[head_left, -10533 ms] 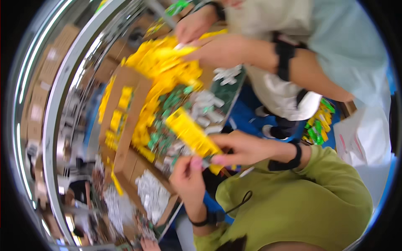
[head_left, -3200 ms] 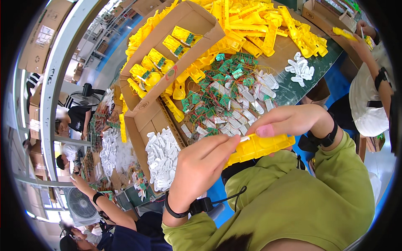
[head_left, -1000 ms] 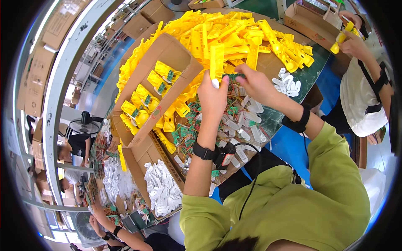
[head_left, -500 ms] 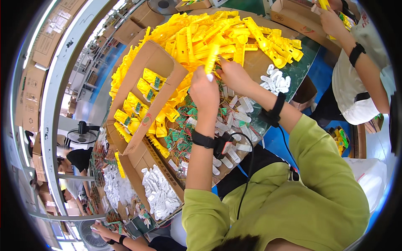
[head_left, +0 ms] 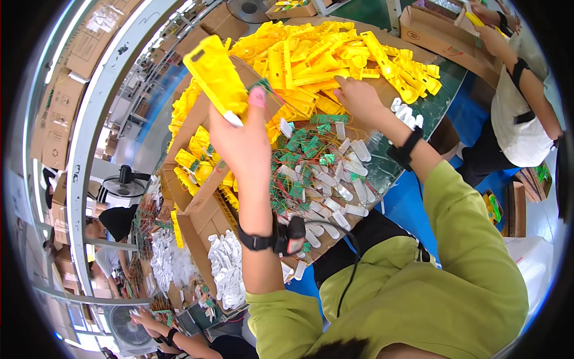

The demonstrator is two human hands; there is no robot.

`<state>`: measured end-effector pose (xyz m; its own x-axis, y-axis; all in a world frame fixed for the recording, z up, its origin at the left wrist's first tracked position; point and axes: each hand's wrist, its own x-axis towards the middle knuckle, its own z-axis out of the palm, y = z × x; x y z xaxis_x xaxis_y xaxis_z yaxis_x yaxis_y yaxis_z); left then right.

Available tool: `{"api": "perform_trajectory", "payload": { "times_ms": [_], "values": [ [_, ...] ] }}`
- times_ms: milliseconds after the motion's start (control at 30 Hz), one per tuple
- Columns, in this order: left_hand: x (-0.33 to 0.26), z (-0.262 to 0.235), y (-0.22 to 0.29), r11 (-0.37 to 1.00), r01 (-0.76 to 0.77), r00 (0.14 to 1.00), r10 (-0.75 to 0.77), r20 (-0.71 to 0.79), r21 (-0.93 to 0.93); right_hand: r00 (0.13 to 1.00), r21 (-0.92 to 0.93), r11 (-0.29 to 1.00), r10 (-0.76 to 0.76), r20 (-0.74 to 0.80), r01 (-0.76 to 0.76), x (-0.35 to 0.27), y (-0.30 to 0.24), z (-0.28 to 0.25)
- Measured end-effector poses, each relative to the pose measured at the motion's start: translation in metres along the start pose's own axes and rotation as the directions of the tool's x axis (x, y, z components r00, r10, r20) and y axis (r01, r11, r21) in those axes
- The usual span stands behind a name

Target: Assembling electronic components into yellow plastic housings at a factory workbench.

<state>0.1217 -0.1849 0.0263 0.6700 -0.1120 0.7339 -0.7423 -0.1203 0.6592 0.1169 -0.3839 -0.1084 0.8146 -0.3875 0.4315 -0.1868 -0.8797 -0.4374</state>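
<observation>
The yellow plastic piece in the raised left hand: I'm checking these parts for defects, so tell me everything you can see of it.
The yellow plastic piece is a flat, elongated moulded part in bright glossy plastic with a white tip at its lower end. It is held tilted, lifted above the cardboard box, its upper end toward the top left. The left hand pinches it near the white tip with thumb and fingers. No crack or damage shows; fine detail is too small to judge.

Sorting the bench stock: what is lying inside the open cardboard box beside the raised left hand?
The cardboard box holds yellow plastic pieces with bits of green on them. The left hand, lifting a yellow housing, covers part of the box, so its deeper layers cannot be seen.
</observation>
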Motion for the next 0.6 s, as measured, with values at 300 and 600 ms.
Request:
{"api": "perform_trajectory", "payload": {
  "times_ms": [300, 600],
  "values": [
    [-0.074, -0.024, 0.037, 0.941, 0.249, 0.957, -0.202, 0.209, -0.231, 0.820, 0.632, 0.617, -0.570, -0.050, 0.468, -0.073, -0.083, -0.122],
    [-0.092, -0.071, 0.064, 0.560, 0.683, 0.719, -0.405, 0.565, -0.469, 0.662, 0.620, 0.397, -0.697, -0.276, 0.676, -0.103, -0.091, -0.138]
  ]
}}
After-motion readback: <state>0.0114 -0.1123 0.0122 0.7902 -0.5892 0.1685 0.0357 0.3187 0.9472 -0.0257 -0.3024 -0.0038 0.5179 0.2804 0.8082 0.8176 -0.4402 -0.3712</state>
